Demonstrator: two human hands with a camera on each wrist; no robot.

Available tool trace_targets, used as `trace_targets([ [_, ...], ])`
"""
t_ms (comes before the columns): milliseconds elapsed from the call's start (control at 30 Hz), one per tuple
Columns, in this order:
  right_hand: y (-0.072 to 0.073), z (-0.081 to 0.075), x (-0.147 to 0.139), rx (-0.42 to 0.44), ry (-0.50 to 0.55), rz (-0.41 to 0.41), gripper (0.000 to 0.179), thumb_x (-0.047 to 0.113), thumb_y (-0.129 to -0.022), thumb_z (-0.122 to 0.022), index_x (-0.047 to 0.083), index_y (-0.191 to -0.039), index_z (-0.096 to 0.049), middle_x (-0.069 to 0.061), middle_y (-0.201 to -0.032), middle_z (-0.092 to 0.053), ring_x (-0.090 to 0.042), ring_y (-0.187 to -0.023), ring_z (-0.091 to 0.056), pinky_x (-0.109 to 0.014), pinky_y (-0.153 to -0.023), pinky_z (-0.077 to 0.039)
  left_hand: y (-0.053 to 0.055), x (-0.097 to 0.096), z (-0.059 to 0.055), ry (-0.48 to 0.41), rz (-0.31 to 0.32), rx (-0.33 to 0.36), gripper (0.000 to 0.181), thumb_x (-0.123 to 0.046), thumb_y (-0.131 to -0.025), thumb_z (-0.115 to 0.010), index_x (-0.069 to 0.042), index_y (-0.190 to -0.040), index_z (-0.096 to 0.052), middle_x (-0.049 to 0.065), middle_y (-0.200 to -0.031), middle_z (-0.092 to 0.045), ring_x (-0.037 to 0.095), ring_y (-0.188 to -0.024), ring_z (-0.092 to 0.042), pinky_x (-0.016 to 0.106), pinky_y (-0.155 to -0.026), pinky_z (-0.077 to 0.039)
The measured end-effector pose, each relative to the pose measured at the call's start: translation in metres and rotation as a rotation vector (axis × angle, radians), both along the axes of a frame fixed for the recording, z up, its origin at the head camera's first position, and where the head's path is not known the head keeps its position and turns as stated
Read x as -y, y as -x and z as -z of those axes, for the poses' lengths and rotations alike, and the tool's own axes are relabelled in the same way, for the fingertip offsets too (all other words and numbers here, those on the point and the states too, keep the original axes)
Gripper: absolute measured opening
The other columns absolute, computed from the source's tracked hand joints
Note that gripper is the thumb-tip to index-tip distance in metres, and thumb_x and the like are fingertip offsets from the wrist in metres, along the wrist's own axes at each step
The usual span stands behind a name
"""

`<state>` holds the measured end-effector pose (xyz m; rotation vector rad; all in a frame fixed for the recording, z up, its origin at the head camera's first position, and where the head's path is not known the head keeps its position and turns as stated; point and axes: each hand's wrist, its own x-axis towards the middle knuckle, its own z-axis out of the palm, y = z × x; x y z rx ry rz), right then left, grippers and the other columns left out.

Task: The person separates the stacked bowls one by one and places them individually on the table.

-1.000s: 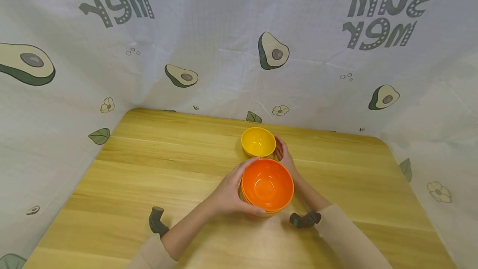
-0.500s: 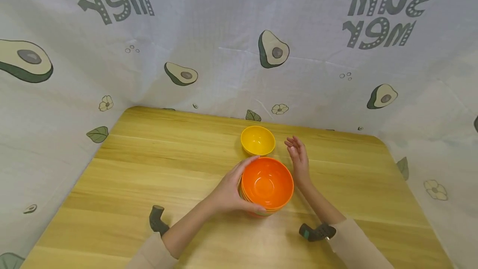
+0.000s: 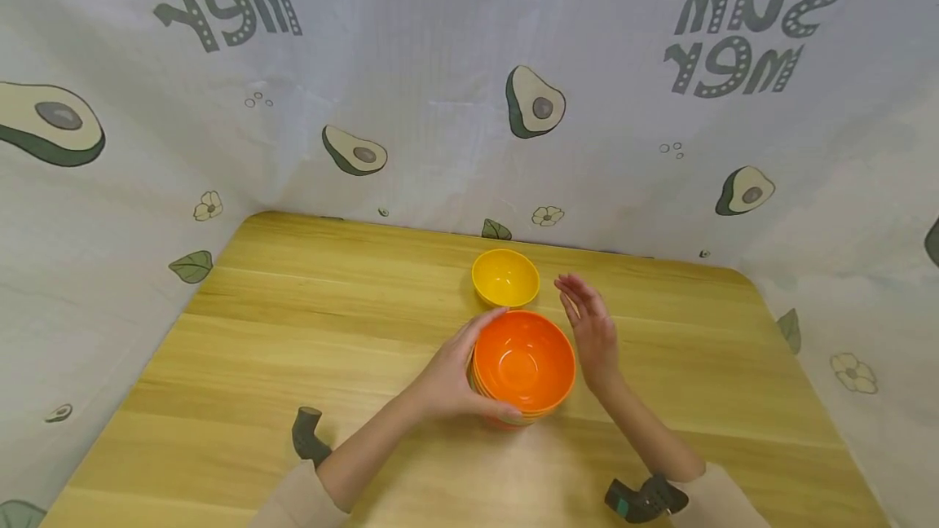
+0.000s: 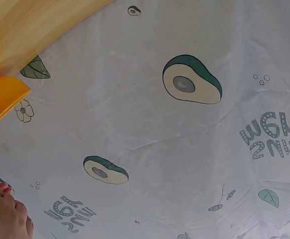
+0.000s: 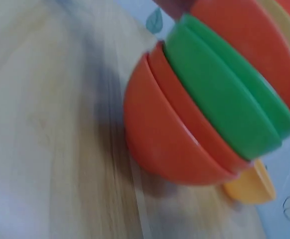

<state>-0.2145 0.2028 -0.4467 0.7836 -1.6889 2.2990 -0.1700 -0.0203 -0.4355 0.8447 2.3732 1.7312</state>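
Note:
My left hand [image 3: 449,375] grips a stack of nested bowls [image 3: 524,363] from its left side, thumb at the near side and fingertips at the far rim. An orange bowl tops the stack. Green bowls [image 5: 219,89] sit lower down, over an orange bottom bowl [image 5: 160,132] that stands on the table. Just behind the stack is a smaller yellow bowl [image 3: 506,277], upright and untouched. My right hand [image 3: 596,336] hovers right of both, its fingers extended and holding nothing. The left wrist view catches only a yellow bowl's edge [image 4: 4,97] and part of a hand [image 4: 5,216].
The wooden table [image 3: 330,300] has rounded back corners. A pale cloth [image 3: 440,63] printed with avocados hangs behind it and at both sides. A dark curved device sits at each wrist, the left one [image 3: 310,436] and the right one [image 3: 645,500].
My right hand has left the yellow bowl's right side, moving right and then slightly toward me, and its forearm has swung outward. The left hand and the bowls have stayed in place.

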Motion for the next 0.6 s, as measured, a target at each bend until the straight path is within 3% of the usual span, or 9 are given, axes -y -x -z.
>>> trace_targets([
  [133,-0.019,-0.011,0.009,-0.069,-0.121,-0.084,0.059,0.042,-0.098,-0.032,-0.002,-0.139,-0.030,-0.005,-0.137,-0.042,-0.018,-0.128,-0.039,-0.022,-0.110,-0.026,0.000,0.000,-0.001,-0.013,0.007,0.017,0.108,-0.033,-0.056,-0.089,-0.035,-0.142,-0.025,-0.014,-0.139,-0.037,0.010,-0.126,-0.039,0.041,-0.103,-0.037],
  [267,-0.033,-0.018,0.013,-0.121,-0.248,-0.108,0.074,0.046,-0.094,-0.043,-0.009,-0.139,-0.024,-0.010,-0.140,-0.041,-0.018,-0.128,-0.039,-0.022,-0.107,-0.031,0.000,0.001,-0.001,-0.015,0.005,0.025,0.108,-0.035,-0.056,-0.089,-0.035,-0.142,-0.024,-0.014,-0.139,-0.037,0.011,-0.125,-0.040,0.040,-0.102,-0.039],
  [400,-0.041,-0.020,0.012,-0.165,-0.297,-0.158,0.079,0.038,-0.091,-0.055,-0.013,-0.139,-0.019,-0.017,-0.143,-0.036,-0.020,-0.130,-0.037,-0.023,-0.106,-0.033,0.000,0.001,0.000,-0.015,0.008,0.015,0.108,-0.037,-0.056,-0.088,-0.034,-0.142,-0.024,-0.012,-0.139,-0.037,0.011,-0.123,-0.041,0.040,-0.101,-0.040],
  [600,-0.047,-0.018,0.006,-0.102,-0.382,-0.168,0.101,0.019,-0.070,-0.081,-0.007,-0.143,-0.017,-0.021,-0.145,-0.029,-0.019,-0.130,-0.035,-0.022,-0.103,-0.036,0.000,0.001,0.000,-0.016,0.016,0.009,0.108,-0.037,-0.056,-0.088,-0.033,-0.143,-0.023,-0.012,-0.139,-0.037,0.012,-0.124,-0.041,0.040,-0.101,-0.040],
])
